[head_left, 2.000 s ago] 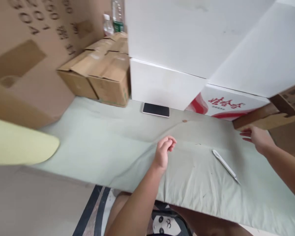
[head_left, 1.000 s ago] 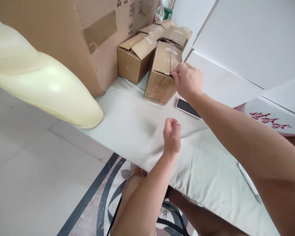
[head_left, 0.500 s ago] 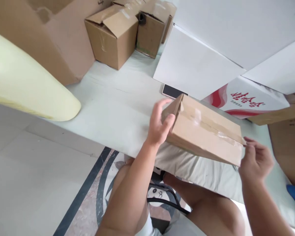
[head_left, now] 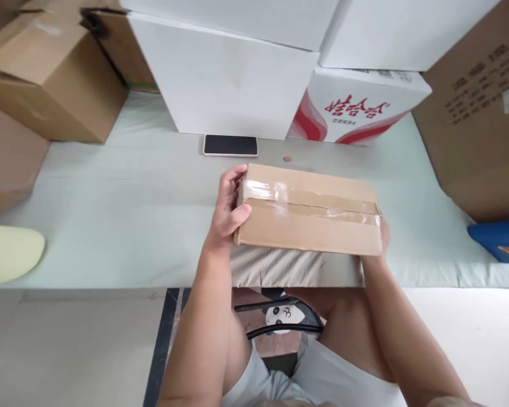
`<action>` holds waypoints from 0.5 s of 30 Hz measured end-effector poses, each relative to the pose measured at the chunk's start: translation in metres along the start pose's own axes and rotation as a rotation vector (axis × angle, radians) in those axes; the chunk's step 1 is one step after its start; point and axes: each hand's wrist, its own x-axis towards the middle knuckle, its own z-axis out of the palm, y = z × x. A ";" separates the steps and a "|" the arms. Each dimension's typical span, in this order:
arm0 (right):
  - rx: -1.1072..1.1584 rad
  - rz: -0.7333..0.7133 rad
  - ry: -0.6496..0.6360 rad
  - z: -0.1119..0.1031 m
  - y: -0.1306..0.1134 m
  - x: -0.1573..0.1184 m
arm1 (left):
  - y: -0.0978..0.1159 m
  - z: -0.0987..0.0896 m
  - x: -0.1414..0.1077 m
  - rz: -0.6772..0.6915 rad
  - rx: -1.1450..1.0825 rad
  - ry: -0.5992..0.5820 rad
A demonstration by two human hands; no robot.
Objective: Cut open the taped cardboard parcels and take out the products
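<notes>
A brown cardboard box [head_left: 305, 226] with clear tape along its top seam is held in front of me, over the near part of the covered table. My left hand [head_left: 229, 209] grips its left end, with the thumb on the top face and the fingers round the far corner. At the opposite end, my right hand [head_left: 383, 237] is pressed against the box; its fingers are mostly hidden behind the cardboard. A strip of tape lifts slightly at the right edge of the seam.
A phone [head_left: 231, 145] lies beyond the box, near a small brown scrap [head_left: 287, 159]. White cartons [head_left: 237, 73] and a red-printed carton [head_left: 356, 107] stand behind. Cardboard boxes [head_left: 68, 85] are at left, a large carton [head_left: 479, 124] and a blue item [head_left: 500, 240] at right.
My view has swung to the right and levelled. My right hand has gone from the tape end at the box's right edge to holding that end of the box. My left hand keeps its grip.
</notes>
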 end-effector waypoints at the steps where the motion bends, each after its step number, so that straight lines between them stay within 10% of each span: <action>1: 0.016 0.033 0.029 -0.003 0.001 -0.003 | 0.000 0.001 0.002 -0.004 -0.008 0.006; 9: 1.045 0.249 0.241 -0.051 -0.031 -0.018 | 0.010 0.010 0.010 -0.071 -0.053 0.071; 15: 1.384 -0.027 0.232 -0.099 -0.105 -0.031 | 0.011 0.024 -0.004 -0.081 -0.047 0.093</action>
